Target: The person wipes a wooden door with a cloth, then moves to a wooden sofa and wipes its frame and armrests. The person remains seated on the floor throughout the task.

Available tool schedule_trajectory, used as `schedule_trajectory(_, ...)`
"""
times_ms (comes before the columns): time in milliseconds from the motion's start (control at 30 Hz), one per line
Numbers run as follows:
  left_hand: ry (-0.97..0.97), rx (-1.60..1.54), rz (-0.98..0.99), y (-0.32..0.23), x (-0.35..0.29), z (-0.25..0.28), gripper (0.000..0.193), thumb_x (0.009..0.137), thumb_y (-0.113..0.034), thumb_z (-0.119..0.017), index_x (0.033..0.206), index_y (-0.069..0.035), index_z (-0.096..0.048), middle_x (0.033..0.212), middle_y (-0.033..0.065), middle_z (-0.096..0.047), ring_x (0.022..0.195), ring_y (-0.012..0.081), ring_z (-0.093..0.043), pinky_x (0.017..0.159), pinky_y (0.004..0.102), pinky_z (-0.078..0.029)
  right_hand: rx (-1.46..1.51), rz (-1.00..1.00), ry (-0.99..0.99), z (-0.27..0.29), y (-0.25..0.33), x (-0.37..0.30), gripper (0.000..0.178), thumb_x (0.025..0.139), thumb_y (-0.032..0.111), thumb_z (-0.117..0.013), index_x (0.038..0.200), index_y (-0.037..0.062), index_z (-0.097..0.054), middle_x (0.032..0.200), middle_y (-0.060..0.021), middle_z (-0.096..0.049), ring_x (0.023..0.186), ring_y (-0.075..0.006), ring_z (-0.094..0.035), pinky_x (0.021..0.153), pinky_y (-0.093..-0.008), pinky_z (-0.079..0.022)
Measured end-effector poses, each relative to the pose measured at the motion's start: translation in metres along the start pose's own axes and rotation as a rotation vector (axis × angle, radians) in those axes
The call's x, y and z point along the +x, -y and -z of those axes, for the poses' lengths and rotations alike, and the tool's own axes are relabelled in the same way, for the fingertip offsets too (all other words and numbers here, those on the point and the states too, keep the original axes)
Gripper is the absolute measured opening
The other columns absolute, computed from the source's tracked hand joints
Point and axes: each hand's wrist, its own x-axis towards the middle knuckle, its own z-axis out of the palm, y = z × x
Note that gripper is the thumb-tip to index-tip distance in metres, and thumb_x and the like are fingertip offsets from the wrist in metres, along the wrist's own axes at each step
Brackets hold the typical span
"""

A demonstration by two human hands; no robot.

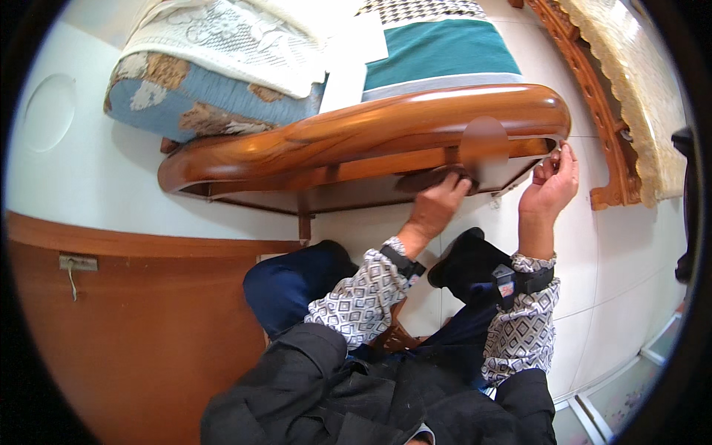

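Observation:
A sofa's glossy brown wooden armrest (pixel 334 137) stretches across in front of me, with a dark side panel (pixel 348 194) below its curved rail. My left hand (pixel 437 208) has its fingers bent over a dark brown cloth-like piece (pixel 424 180) and presses it against that panel. The exact kind of this piece is hard to make out. At the right end of the armrest, my right hand (pixel 550 182) is curled with its fingertips on the wooden frame. A blurred oval patch covers part of the rail above my left hand.
Behind the armrest lies a green seat cover (pixel 445 52), beside a worn blue cushion (pixel 215 93) under white lace (pixel 230 44). A carved wooden table (pixel 619 170) with a yellowish cloth stands right. A brown wooden cabinet (pixel 148 334) stands left. Tiled floor (pixel 586 252) lies below.

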Motion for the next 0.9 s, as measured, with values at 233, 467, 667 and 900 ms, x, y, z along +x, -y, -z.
schedule_trajectory(233, -0.160, 0.330, 0.516, 0.120, -0.135, 0.059, 0.039, 0.081, -0.006, -0.076, 0.119, -0.008, -0.068, 0.106, 0.0207, -0.067, 0.090, 0.0371, -0.069, 0.078, 0.0466, -0.059, 0.010, -0.037, 0.092, -0.015, -0.002, -0.014, 0.012, 0.106, 0.017, -0.058, 0.107, 0.0075, -0.066, 0.077, 0.0037, -0.052, 0.061, -0.0032, -0.035, 0.052, -0.0207, -0.028)
schedule_trajectory(467, -0.830, -0.030, 1.137, 0.189, -0.155, 0.104, 0.046, 0.092, -0.006, -0.071, 0.133, 0.005, -0.055, 0.132, 0.0290, -0.062, 0.120, 0.0410, -0.062, 0.105, 0.0453, -0.048, -0.028, 0.034, 0.134, -0.027, -0.007, -0.023, 0.011, 0.105, 0.016, -0.056, 0.112, 0.0086, -0.061, 0.078, 0.0049, -0.050, 0.063, -0.0035, -0.038, 0.053, -0.0200, -0.029)
schedule_trajectory(667, -0.510, -0.161, 1.078, 0.105, -0.119, 0.058, 0.058, 0.092, -0.015, -0.074, 0.136, 0.013, -0.047, 0.126, 0.0326, -0.063, 0.120, 0.0430, -0.061, 0.108, 0.0459, -0.044, -0.038, 0.054, 0.100, -0.031, -0.006, -0.024, 0.012, 0.105, 0.018, -0.057, 0.109, 0.0075, -0.060, 0.076, 0.0047, -0.046, 0.060, -0.0047, -0.035, 0.052, -0.0230, -0.027)
schedule_trajectory(900, -1.000, -0.217, 1.227, 0.152, -0.125, 0.088, 0.050, 0.096, -0.012, -0.070, 0.135, 0.011, -0.050, 0.126, 0.0293, -0.065, 0.119, 0.0387, -0.062, 0.103, 0.0433, -0.047, -0.066, 0.087, 0.156, -0.031, -0.004, -0.028, 0.011, 0.106, 0.017, -0.054, 0.106, 0.0072, -0.058, 0.074, 0.0047, -0.044, 0.058, -0.0048, -0.034, 0.051, -0.0243, -0.025)
